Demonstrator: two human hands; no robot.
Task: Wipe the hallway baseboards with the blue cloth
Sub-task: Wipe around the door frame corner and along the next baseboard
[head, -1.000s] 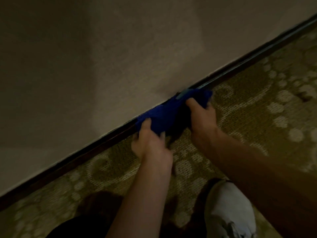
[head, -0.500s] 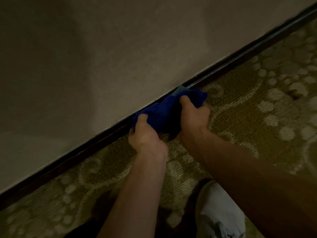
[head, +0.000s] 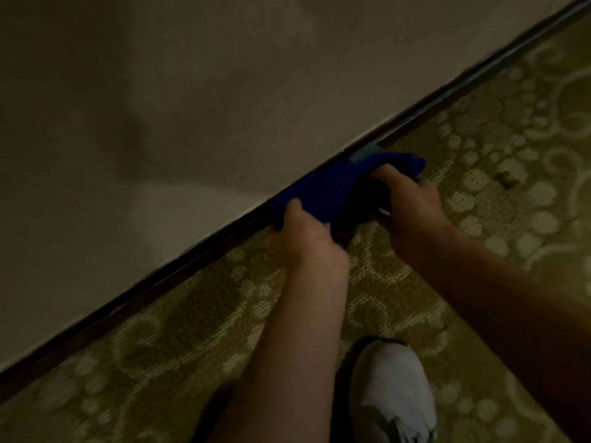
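Observation:
The blue cloth (head: 335,187) is bunched against the dark baseboard (head: 153,282), which runs diagonally from lower left to upper right along the foot of the beige wall. My left hand (head: 300,231) grips the cloth's left end. My right hand (head: 406,203) grips its right end, fingers curled over the fabric. The cloth covers the stretch of baseboard between my hands. A pale strip of the cloth's edge shows at its top right.
Patterned green and cream carpet (head: 499,174) fills the floor to the right and below. My white shoe (head: 393,391) stands on the carpet at the bottom, just under my forearms. The plain wall (head: 192,107) fills the upper left.
Both hands and the cloth have slid a little to the right along the baseboard. The grip on the cloth is unchanged.

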